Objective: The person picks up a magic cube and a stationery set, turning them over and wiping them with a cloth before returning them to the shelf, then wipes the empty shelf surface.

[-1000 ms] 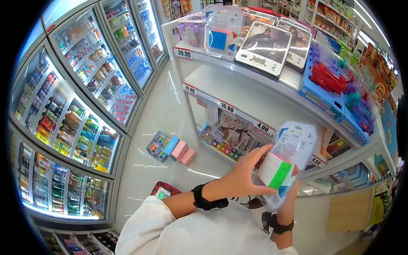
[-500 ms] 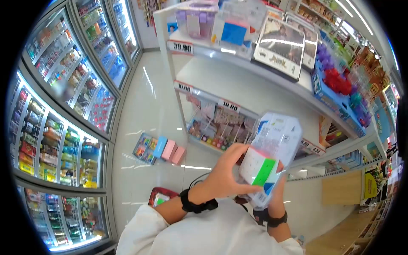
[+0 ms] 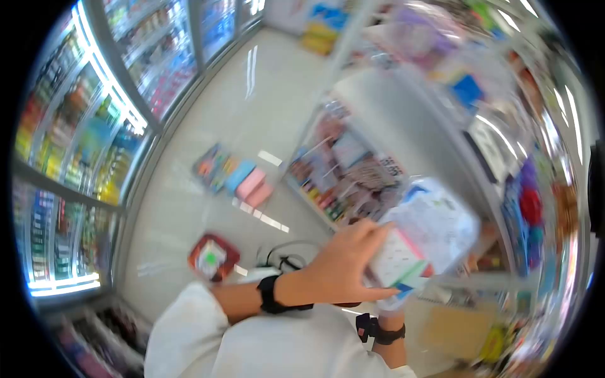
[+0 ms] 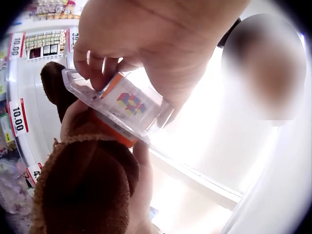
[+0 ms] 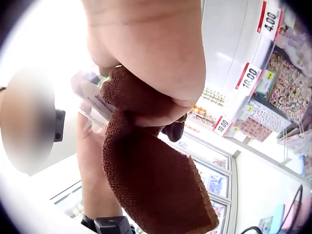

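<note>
A clear plastic package [image 3: 435, 220] holds a cube [image 3: 394, 258] with white, pink and green faces. My left hand [image 3: 337, 264] grips the package's near side, thumb below and fingers above. In the left wrist view, the left hand [image 4: 156, 39] curls its fingers over the clear edge of the package [image 4: 129, 105], beside an orange strip. Mostly hidden behind the package in the head view, my right hand [image 5: 146, 53] holds a brown fuzzy cloth item [image 5: 151, 175], which hangs down. That brown item [image 4: 87, 185] lies over the right hand [image 4: 141, 190] in the left wrist view.
A white shelf unit [image 3: 403, 113] with packaged goods stands on the right. Lit fridges [image 3: 75, 132] line the left. Pink boxes [image 3: 254, 187] and a red item [image 3: 213, 257] sit on the floor [image 3: 242, 113]. A person is partly visible, blurred, in the wrist views.
The head view has turned and blurred, so the shelves appear tilted and farther right. Both hands still hold the package, which has moved slightly rightward in view.
</note>
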Tool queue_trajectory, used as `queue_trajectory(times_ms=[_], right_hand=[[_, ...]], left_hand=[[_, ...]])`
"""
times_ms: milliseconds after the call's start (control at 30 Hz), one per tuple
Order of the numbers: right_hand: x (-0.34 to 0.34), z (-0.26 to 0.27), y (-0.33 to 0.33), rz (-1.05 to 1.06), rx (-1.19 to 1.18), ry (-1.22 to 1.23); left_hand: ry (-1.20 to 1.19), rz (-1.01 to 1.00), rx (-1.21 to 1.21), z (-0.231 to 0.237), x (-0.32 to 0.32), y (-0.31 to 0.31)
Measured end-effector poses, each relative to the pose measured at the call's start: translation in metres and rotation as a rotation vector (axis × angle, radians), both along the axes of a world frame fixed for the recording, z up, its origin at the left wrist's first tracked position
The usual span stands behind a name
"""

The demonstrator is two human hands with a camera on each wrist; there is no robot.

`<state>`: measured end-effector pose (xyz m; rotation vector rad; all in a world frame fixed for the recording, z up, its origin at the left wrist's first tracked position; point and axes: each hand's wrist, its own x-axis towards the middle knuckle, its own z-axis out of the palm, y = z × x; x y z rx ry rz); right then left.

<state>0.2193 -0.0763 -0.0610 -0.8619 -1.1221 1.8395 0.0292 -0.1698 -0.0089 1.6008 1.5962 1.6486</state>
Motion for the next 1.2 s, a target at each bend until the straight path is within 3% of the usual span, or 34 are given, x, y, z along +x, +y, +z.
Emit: queue_trajectory(times_ms=[167, 367, 533, 833, 900, 967, 1067, 1133, 1167, 1200], right_hand=[[0.016, -0.013, 0.020, 0.111, 0.384, -0.456], [0.029, -0.026, 0.041, 0.344, 0.954, -0.915], [0.029, -0.028, 0.058, 0.430, 1.242, -1.035], [0.029, -0.034, 0.072, 0.479, 1.523, -1.091], [0.027, -0.033, 0.073, 0.459, 1.488, -1.066], [0.022, -0.032, 0.069, 0.461, 1.267, -0.968], [0.001, -0.032, 0.058, 0.395, 0.718, -0.656], [-0.015, -0.027, 0.047, 0.339, 0.323, -0.381], [-0.035, -0.010, 0.040, 0.252, -0.083, -0.259], [-0.042, -0.001, 0.021, 0.361, 0.029, -0.047]], left_hand=[[-0.157, 0.261, 0.018, -0.023, 0.018, -0.014], [-0.201, 0.385, 0.016, -0.059, 0.018, -0.040], [-0.238, 0.478, 0.005, -0.067, 0.025, -0.051], [-0.228, 0.560, -0.021, -0.065, 0.040, -0.051], [-0.255, 0.536, -0.021, -0.063, 0.041, -0.051], [-0.267, 0.498, -0.023, -0.062, 0.040, -0.051], [-0.487, 0.316, 0.009, -0.057, 0.032, -0.054], [-0.488, 0.308, 0.077, -0.057, 0.030, -0.046], [-0.445, 0.330, 0.145, -0.060, 0.026, -0.040], [-0.359, 0.389, 0.092, -0.060, 0.026, -0.038]])
